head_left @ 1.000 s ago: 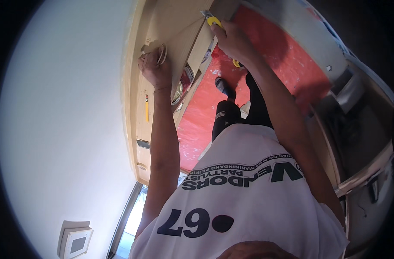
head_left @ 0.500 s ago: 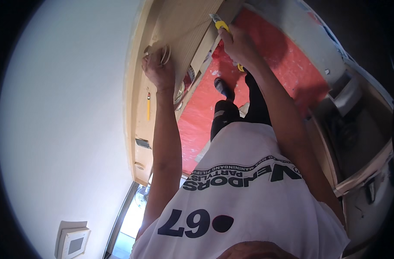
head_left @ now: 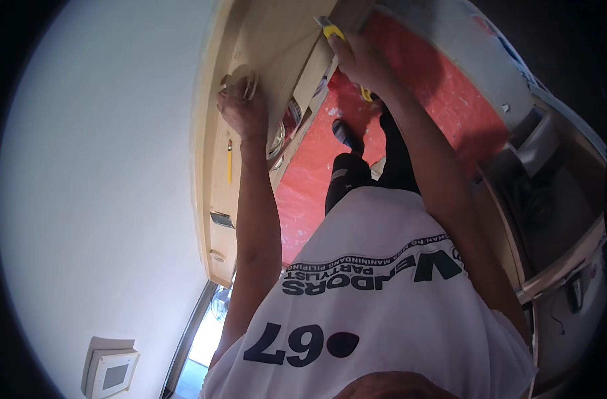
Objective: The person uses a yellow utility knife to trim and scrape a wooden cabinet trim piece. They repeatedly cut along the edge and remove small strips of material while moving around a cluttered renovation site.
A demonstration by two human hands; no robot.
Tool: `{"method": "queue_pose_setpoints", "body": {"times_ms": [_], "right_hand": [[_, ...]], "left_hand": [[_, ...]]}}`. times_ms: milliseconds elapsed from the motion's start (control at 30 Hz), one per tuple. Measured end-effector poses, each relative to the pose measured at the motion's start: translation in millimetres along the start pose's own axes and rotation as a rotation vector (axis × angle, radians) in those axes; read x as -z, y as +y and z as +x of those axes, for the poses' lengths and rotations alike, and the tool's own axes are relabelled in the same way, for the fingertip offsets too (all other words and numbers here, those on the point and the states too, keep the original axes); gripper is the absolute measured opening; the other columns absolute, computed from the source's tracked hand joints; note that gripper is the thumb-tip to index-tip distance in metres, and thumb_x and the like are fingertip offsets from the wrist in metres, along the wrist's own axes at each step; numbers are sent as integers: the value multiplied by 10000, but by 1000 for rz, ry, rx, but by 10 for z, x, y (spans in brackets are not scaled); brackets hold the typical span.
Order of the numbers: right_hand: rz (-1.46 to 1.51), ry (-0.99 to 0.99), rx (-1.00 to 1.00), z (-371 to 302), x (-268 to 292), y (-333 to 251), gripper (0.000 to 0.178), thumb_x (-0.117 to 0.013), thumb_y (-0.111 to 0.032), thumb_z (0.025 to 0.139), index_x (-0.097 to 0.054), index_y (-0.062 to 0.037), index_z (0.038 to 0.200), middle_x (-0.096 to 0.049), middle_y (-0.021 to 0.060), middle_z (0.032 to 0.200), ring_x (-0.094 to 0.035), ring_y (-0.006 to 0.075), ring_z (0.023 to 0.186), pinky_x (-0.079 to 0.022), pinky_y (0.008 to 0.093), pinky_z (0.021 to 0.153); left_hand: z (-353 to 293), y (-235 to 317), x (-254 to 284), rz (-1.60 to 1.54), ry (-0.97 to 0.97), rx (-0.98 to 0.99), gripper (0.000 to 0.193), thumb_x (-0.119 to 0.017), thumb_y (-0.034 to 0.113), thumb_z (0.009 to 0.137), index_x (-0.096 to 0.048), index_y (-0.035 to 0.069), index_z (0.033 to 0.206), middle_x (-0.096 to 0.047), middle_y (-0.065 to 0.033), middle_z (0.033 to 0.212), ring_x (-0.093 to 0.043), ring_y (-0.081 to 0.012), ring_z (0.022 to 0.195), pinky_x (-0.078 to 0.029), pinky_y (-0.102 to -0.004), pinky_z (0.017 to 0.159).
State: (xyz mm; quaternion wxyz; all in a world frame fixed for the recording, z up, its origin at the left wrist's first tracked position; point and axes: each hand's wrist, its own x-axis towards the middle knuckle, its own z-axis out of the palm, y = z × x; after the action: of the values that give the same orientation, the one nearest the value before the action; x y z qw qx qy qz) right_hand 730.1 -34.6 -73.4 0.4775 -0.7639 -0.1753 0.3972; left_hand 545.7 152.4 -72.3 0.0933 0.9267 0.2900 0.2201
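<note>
My left hand (head_left: 242, 110) is raised at the wooden shelf board (head_left: 277, 40), its fingers closed round a thin cream ring, apparently a roll of tape (head_left: 251, 86). A faint thin line slants over the wood between that hand and the tool on the right. Farther off and to the right, my right hand (head_left: 363, 63) grips a yellow utility knife (head_left: 331, 30) with its pale metal tip pointing up and left. Another bit of yellow (head_left: 366, 93) shows below that hand; whether it belongs to the same tool I cannot tell.
A slim yellow-orange pencil or cutter (head_left: 229, 161) and a dark flat piece (head_left: 221, 219) lie on the wood by my left forearm. Red sheeting (head_left: 303, 193) covers the floor. A white wall (head_left: 104, 166) rises at left; an open wooden cabinet (head_left: 549, 199) stands at right.
My right hand has shifted slightly left and up with the utility knife. My left hand has moved only a little and keeps its hold.
</note>
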Motion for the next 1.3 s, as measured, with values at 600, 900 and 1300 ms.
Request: {"method": "queue_pose_setpoints", "body": {"times_ms": [600, 900, 1300], "right_hand": [[6, 33, -73, -104, -134, -76, 375, -471, -318, 973, -589, 38, 964, -630, 273, 773, -641, 422, 753, -495, 473, 683], [36, 115, 47, -46, -253, 96, 383, -470, -340, 998, -566, 16, 893, -537, 93, 590, -554, 175, 487, -435, 358, 454], [51, 105, 42, -154, -306, 34, 356, -455, -335, 1006, -544, 0, 925, -508, 46, 564, -518, 137, 448, -412, 319, 412]], "left_hand": [[-132, -65, 153, 104, -48, 99, 126, -669, 102, 774, -737, 87, 879, -706, -93, 823, -619, -323, 863, -480, -430, 763], [-107, -69, 225, 78, -130, 124, 152, -652, 111, 824, -741, 86, 945, -709, -120, 967, -638, -337, 944, -515, -439, 822], [-256, -214, 315, 92, -117, 99, 172, -675, 138, 816, -743, 88, 966, -698, -166, 966, -647, -347, 954, -528, -447, 825]]}}
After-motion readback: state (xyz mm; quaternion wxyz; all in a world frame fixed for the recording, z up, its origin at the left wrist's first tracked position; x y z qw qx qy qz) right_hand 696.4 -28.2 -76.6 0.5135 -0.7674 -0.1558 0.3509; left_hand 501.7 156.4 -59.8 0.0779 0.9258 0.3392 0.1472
